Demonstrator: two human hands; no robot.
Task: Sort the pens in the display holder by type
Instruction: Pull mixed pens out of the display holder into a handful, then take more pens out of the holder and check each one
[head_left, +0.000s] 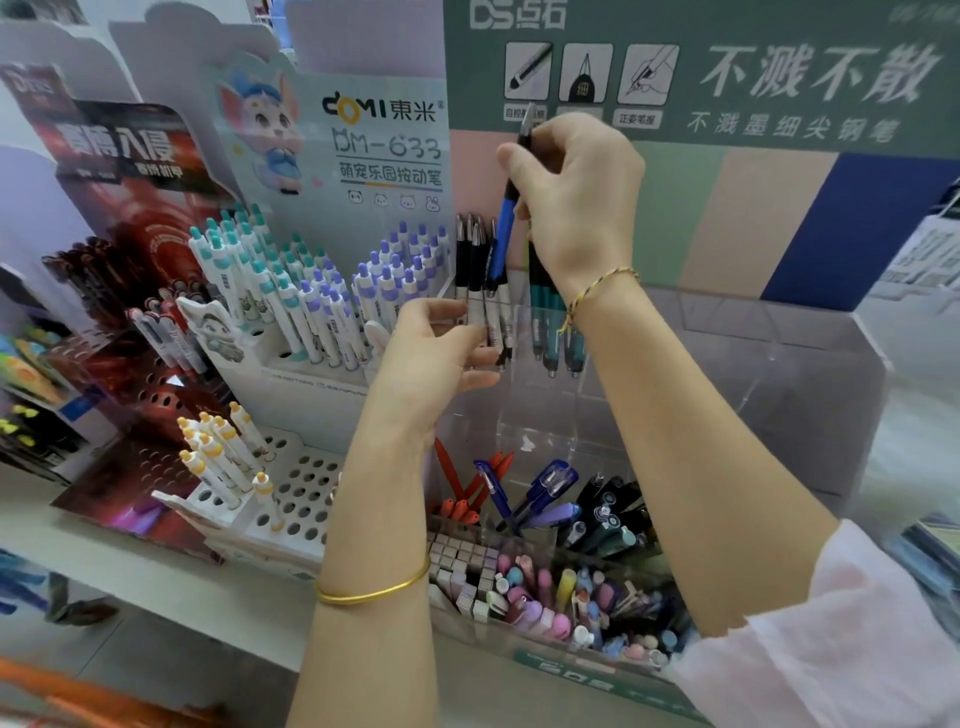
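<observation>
A clear acrylic display holder (779, 353) stands on the shelf with tiered compartments. My right hand (576, 192) grips a blue and black pen (505, 234) upright above the top tier. That tier holds several black and white pens (480, 280) and, beside them, teal pens (550, 332). My left hand (441, 343) touches the front of the top tier at the black and white pens, fingers loosely curved. Lower compartments hold red pens (457, 493), blue pens (545, 488), dark pens (608, 509) and pastel pens (550, 597).
A white DOMI display (291, 395) at left carries teal-, purple- and yellow-capped pens in hole racks. A dark red display (119, 322) stands further left. A green DS backboard (727, 78) rises behind the holder. The shelf edge (156, 613) runs below.
</observation>
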